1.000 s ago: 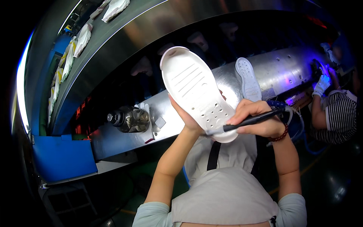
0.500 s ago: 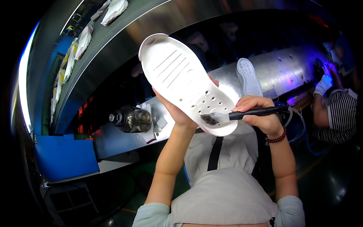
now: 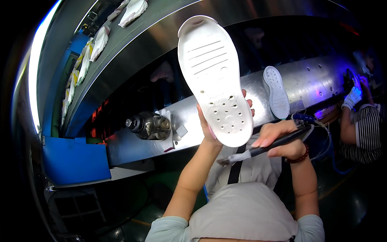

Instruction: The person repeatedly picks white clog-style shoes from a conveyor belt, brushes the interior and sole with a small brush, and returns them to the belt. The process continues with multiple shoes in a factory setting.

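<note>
A white shoe sole (image 3: 215,76) with small holes and cut lines is held up in front of me, its heel end away and its toe end toward me. My left hand (image 3: 209,125) grips it from beneath, fingertips showing at its right edge. Below the toe end, my right hand (image 3: 284,139) holds a black-handled brush (image 3: 258,151), its dark bristles pointing left and apart from the sole. On the metal bench behind lies a second white sole (image 3: 276,90), touched by neither hand.
A dark bottle (image 3: 149,126) lies on the metal bench (image 3: 117,147) at left, beside a small pale block (image 3: 182,131). A curved conveyor (image 3: 161,24) carries white shoe parts (image 3: 133,12). At right, a co-worker's gloved hand (image 3: 352,97) works under blue light. A blue box (image 3: 76,161) stands at left.
The sole has turned more upright and shifted right and away from me. My right hand has drawn the brush down, off the sole's toe end.
</note>
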Tool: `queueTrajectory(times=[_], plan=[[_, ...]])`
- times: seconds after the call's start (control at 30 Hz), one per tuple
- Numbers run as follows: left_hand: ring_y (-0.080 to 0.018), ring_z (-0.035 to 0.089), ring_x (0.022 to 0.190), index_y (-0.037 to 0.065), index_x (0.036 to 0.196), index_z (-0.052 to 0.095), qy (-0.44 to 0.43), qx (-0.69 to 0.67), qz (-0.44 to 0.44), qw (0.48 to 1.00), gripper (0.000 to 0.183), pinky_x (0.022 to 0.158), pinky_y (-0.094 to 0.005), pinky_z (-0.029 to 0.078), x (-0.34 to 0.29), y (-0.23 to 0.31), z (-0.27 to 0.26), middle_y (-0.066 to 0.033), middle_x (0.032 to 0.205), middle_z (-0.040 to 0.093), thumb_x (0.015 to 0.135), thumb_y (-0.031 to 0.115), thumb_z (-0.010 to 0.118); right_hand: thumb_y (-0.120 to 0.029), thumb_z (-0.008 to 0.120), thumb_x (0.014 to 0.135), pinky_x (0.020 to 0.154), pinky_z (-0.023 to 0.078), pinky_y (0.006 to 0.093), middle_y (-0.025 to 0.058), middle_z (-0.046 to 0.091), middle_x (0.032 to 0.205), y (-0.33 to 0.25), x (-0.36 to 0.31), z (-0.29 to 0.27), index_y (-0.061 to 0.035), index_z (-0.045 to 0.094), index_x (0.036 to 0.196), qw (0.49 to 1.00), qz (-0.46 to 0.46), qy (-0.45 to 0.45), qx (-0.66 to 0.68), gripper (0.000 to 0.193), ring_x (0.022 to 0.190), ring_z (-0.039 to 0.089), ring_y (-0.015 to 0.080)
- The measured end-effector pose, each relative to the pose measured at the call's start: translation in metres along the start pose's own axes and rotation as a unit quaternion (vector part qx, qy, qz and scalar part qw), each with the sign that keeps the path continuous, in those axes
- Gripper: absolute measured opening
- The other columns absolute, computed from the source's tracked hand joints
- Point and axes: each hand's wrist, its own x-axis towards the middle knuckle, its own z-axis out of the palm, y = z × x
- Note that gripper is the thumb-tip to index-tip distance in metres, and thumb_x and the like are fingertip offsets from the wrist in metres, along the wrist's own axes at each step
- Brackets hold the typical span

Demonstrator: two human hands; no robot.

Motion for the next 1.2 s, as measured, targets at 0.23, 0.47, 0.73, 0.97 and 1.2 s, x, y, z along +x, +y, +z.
queueTrajectory(times=[0.23,0.47,0.73,0.97,1.2], plan=[[-0.0352,0.045,0.102,0.003,0.125,0.024,0.059,0.2,-0.115,0.971,0.078,0.082,-0.044,0.042,-0.004,0.019,0.0,-0.0204,0.117,0.04,0.073,0.061,0.035,-0.001,0.064,0.066,0.071,0.046,0.0245,0.012,0.061,0.082,-0.03,0.019,-0.011,0.0016,0.06,0.08,0.974,0.059,-0.116,-0.185,0.015,0.076,0.059,0.016],[-0.0238,0.053,0.093,0.002,0.119,0.034,0.123,0.201,-0.251,0.939,0.045,0.079,-0.0352,0.045,0.005,0.029,0.017,-0.0167,0.109,0.048,0.085,0.032,0.036,-0.001,0.063,0.066,0.073,0.046,0.0252,0.0119,0.061,0.085,-0.024,0.016,-0.018,0.0019,0.059,0.084,0.968,0.113,-0.118,-0.192,0.018,0.08,0.058,0.0165],[-0.0201,0.054,0.089,-0.001,0.117,0.037,0.112,0.162,-0.384,0.902,0.053,0.075,-0.0312,0.045,-0.006,0.041,0.011,-0.0163,0.105,0.051,0.074,0.027,0.05,-0.002,0.062,0.067,0.074,0.046,0.0275,0.0123,0.061,0.086,-0.033,0.016,-0.027,0.0008,0.059,0.083,0.962,0.061,-0.17,-0.206,0.016,0.082,0.059,0.0203],[-0.0219,0.054,0.091,-0.004,0.119,0.034,0.174,0.245,-0.436,0.848,0.06,0.076,-0.0296,0.044,-0.013,0.051,0.017,-0.0189,0.11,0.047,0.072,0.03,0.049,-0.004,0.064,0.067,0.074,0.047,0.0275,0.0113,0.061,0.085,-0.04,0.012,-0.032,-0.0006,0.06,0.081,0.951,0.063,-0.193,-0.232,0.016,0.082,0.059,0.0201],[-0.0218,0.058,0.078,-0.004,0.113,0.042,0.235,0.288,-0.419,0.828,0.058,0.067,-0.0284,0.048,-0.029,0.058,0.006,-0.0194,0.101,0.052,0.07,0.035,0.05,-0.003,0.061,0.069,0.072,0.047,0.0265,0.0111,0.061,0.086,-0.034,-0.005,-0.021,-0.0016,0.059,0.083,0.922,0.082,-0.234,-0.297,0.015,0.082,0.059,0.0192]])
